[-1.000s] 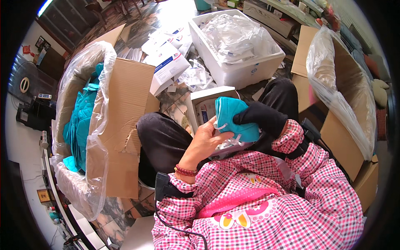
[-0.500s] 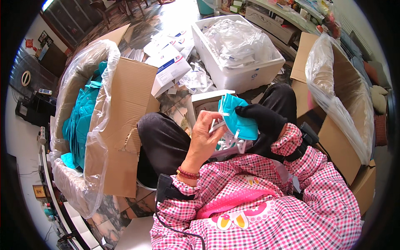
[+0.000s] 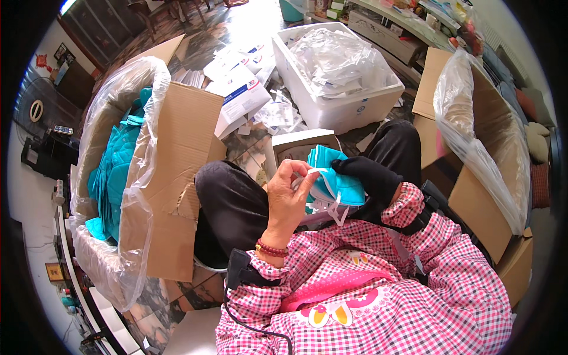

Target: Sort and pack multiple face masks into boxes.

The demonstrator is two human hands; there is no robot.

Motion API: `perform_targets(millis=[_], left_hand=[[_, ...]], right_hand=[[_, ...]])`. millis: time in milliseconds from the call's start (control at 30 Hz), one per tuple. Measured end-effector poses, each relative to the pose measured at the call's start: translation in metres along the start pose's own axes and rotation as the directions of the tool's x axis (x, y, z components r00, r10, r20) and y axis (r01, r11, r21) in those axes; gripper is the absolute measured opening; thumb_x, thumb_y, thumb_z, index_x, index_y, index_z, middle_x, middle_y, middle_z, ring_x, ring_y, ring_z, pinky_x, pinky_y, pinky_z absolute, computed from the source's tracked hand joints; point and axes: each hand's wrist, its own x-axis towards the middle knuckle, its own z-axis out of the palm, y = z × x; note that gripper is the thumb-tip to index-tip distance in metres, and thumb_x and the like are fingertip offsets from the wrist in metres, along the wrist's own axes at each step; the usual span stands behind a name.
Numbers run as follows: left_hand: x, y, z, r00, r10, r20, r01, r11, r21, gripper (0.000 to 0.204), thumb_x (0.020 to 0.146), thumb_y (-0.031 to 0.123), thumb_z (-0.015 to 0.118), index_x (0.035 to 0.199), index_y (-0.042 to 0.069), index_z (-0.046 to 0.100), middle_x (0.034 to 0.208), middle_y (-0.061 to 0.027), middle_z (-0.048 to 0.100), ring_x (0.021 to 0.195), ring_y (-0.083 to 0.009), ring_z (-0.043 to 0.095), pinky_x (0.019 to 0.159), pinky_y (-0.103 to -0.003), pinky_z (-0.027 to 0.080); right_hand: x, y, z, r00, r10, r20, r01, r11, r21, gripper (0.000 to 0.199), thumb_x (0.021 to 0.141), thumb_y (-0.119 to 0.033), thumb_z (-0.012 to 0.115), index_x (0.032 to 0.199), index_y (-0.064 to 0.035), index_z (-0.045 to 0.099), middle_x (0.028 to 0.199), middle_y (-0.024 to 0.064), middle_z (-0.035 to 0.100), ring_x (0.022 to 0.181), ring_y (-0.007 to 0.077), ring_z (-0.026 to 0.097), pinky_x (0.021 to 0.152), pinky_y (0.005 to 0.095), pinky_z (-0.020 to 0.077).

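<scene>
A teal face mask (image 3: 348, 191) with white ear loops is held up over my lap. My right hand (image 3: 374, 179), in a black glove, grips its right side, thumb on top. With bare fingers pinched together, my left hand (image 3: 286, 198) holds a white ear loop (image 3: 319, 171) at the mask's upper left edge. Another white loop (image 3: 339, 208) dangles from the lower edge. Whether more than one mask is in the glove I cannot tell. Beneath the mask, a container (image 3: 315, 219) between my legs is mostly hidden.
To the left stands a plastic-lined carton (image 3: 177, 195) of teal masks (image 3: 115, 171). Ahead are a white foam box (image 3: 349, 115) of clear packets, a small white carton (image 3: 278, 152) and scattered printed boxes (image 3: 239, 97). Another lined carton (image 3: 482, 201) stands at the right.
The mask has tilted and dropped slightly. My left fingers have shifted from the white straps lower down to a loop at the upper edge. The gloved hand has moved a little lower.
</scene>
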Motion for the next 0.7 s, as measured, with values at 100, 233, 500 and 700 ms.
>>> perform_targets(millis=[100,233,500,700], left_hand=[[-0.001,0.004,0.001,0.999,-0.034,-0.003,0.034,0.999,-0.014,0.014,0.092,0.006,0.068,0.092,0.004,0.055,0.078,0.0031,0.057,0.068,-0.0015,0.049,0.059,-0.018,0.040],[-0.003,0.011,-0.003,0.981,-0.135,0.136,0.104,0.971,0.217,0.012,0.096,0.008,0.064,0.094,0.003,0.053,0.073,0.0040,0.055,0.068,-0.0004,0.047,0.059,-0.018,0.039],[-0.002,0.038,-0.029,0.858,-0.293,0.422,0.099,0.900,0.424,0.018,0.094,0.016,0.066,0.093,-0.001,0.062,0.069,0.0013,0.054,0.062,-0.0060,0.048,0.056,-0.024,0.038],[-0.004,0.048,-0.088,0.928,-0.336,0.158,0.364,0.908,-0.209,0.023,0.101,0.016,0.055,0.099,-0.002,0.070,0.070,0.0050,0.054,0.061,-0.0023,0.046,0.054,-0.018,0.032]], right_hand=[[-0.001,0.002,-0.002,0.998,0.030,0.055,-0.032,0.999,0.039,0.032,0.097,-0.025,0.060,0.114,0.0012,0.064,0.098,0.0043,0.069,0.080,0.0101,0.065,0.074,0.0270,0.0540],[-0.005,-0.003,0.000,1.000,-0.010,-0.027,0.015,0.981,0.193,0.034,0.099,-0.027,0.057,0.117,0.0007,0.062,0.098,0.0051,0.069,0.082,0.0130,0.067,0.075,0.0290,0.0558],[0.003,-0.007,-0.028,0.984,-0.167,-0.065,0.176,0.969,0.171,0.030,0.100,-0.019,0.053,0.120,0.0021,0.060,0.104,0.0105,0.069,0.087,0.0183,0.069,0.080,0.0313,0.0572],[-0.010,-0.030,-0.052,0.926,-0.167,-0.339,0.262,0.930,0.257,0.027,0.098,-0.020,0.058,0.112,0.0026,0.063,0.099,0.0122,0.069,0.085,0.0207,0.068,0.076,0.0326,0.0564]])
